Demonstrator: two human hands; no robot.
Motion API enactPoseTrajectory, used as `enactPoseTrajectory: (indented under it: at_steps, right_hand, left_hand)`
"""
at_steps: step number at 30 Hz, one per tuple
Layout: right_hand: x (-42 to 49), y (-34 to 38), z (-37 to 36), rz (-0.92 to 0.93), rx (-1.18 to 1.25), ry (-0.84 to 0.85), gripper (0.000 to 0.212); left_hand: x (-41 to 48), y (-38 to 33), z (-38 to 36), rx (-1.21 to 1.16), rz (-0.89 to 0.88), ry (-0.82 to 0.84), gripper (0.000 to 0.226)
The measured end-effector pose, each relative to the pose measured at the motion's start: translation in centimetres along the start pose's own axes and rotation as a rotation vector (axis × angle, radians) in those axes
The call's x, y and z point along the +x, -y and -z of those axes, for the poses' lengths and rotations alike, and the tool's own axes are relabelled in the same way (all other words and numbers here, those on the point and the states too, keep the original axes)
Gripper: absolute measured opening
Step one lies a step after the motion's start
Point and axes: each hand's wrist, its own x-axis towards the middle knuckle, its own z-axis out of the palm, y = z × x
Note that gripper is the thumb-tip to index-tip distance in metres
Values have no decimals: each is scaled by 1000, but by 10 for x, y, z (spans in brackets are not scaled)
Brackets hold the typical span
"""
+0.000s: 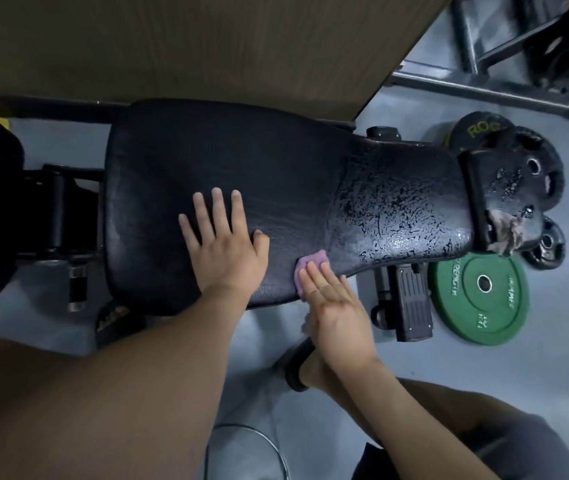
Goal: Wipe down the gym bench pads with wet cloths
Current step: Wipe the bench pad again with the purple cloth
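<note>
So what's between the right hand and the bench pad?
Head view: a purple cloth, pressed under the flat right hand, on the near edge of the bench pad.

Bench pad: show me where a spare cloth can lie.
Free: the bench pad beyond the left hand, toward the wooden panel, and its cracked stretch between the purple cloth and the torn end. Crowded: the near edge around the right hand.

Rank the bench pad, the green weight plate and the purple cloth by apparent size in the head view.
1. bench pad, by far the largest.
2. green weight plate.
3. purple cloth, smallest as seen, though the right hand covers part of it.
</note>
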Motion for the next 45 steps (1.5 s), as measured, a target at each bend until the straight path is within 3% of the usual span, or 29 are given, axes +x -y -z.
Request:
enactPoseTrajectory:
  at_steps: [3,8,11,17,20,22,25,30,33,36,38,42,45]
  right_hand:
    - [7,-28,4,-135,36,-76,73]
    - [59,-36,4,-173,22,-31,58]
    - [70,-29,5,-151,39,-115,55]
    - [41,-25,13,68,-5,-9,65]
    - [101,-48,23,-75,-14,26,73]
    - [128,-49,26,-155,-18,-29,66]
    - [106,-26,20,-80,-58,-124,61]
    - [73,-13,21,95,-101,42,66]
    - [115,-34,29,-5,-117,67,74]
    - [140,-30,38,-115,-84,-14,66]
    - [128,-14,33,-62,-96,-81,60]
    - [106,-8,33,26,-130,38,64]
    - [143,-32,46,-78,-176,85,68]
  left_hand:
    - [1,0,-4,38,-4,-2,78]
    - [3,-1,-7,17,-5,-29,78]
    - [3,0,-7,14,-5,-40,79]
    - [3,-1,-7,17,4,-59,81]
    - [4,-1,-7,6,3,-61,80]
    - [4,-1,-7,-2,8,-67,79]
    - [4,-1,-7,-11,9,-75,79]
    - [4,-2,-7,-9,15,-83,78]
    - [5,-3,-6,-5,16,-81,78]
    - [4,-3,-6,-2,20,-82,78]
    - [4,-3,-6,-2,17,-82,78]
    - [5,-3,-6,-6,16,-87,78]
    - [6,-2,-6,-5,20,-84,78]
